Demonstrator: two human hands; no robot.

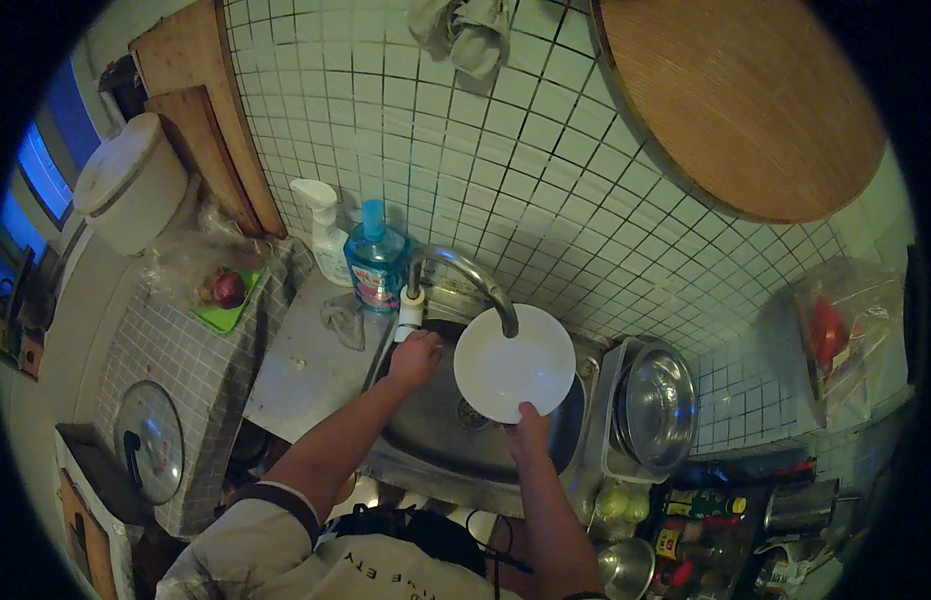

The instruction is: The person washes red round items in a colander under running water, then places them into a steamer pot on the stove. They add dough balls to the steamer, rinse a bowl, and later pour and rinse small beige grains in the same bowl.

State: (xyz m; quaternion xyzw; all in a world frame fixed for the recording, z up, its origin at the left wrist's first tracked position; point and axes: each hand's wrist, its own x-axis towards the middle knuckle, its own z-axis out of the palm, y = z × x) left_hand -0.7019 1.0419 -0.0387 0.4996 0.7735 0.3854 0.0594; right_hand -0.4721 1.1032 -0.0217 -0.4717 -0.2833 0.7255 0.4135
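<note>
A white bowl point(514, 364) is tipped under the spout of a metal faucet point(465, 262), its inside facing up. My right hand point(529, 431) grips its near rim, thumb on top. Over the left part of the stainless steel sink point(428, 427), my left hand point(415, 360) is at the faucet's white base point(410, 311); whether its fingers close on the lever is hard to see. No stream of water can be made out. Below the bowl, part of the sink drain point(473, 412) shows.
A blue bottle point(377, 262) and a white spray bottle point(329, 244) stand behind the sink's left side. Metal basins point(660, 409) lean at its right. Farther left are a glass lid point(150, 442), a red onion point(228, 289) on a green tray point(218, 319), and a white pot point(132, 184).
</note>
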